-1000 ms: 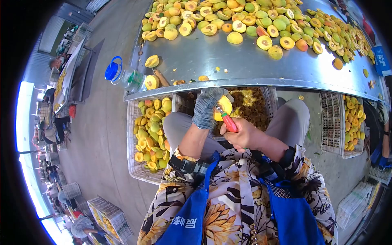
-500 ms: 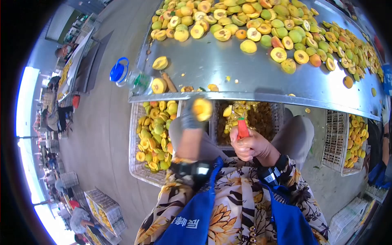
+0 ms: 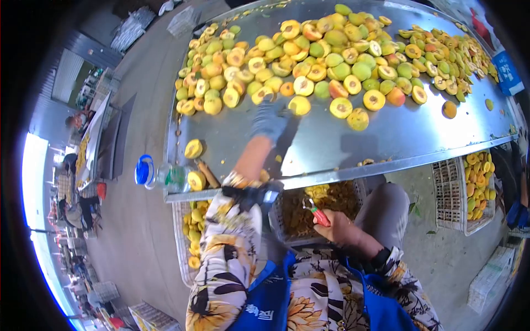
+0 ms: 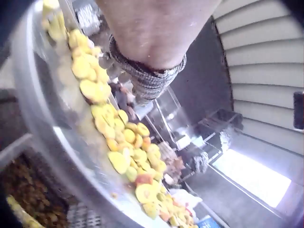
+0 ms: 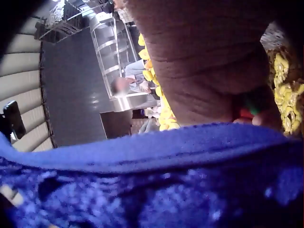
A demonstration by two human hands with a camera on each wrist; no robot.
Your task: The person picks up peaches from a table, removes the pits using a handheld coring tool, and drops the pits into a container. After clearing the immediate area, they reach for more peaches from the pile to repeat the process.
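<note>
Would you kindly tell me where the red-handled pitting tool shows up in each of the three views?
Head: the red-handled pitting tool is lower centre, gripped by the right hand over the crate of pits.
Left wrist: not in it.
Right wrist: a red sliver at right.
Shared landmark: the crate of pits.

The left hand [image 3: 270,118] wears a grey speckled knit glove, and the bare right hand [image 3: 335,225] grips a tool [image 3: 316,213] with a red handle. Yellow, green and orange-blushed fruit halves [image 3: 309,66] cover the shiny silver surface [image 3: 326,143], beside a clear bottle [image 3: 165,177] with a blue cap and green label. A blue apron [image 3: 265,303] lies over a cream blouse [image 3: 223,265] patterned with black and golden flowers.
</note>
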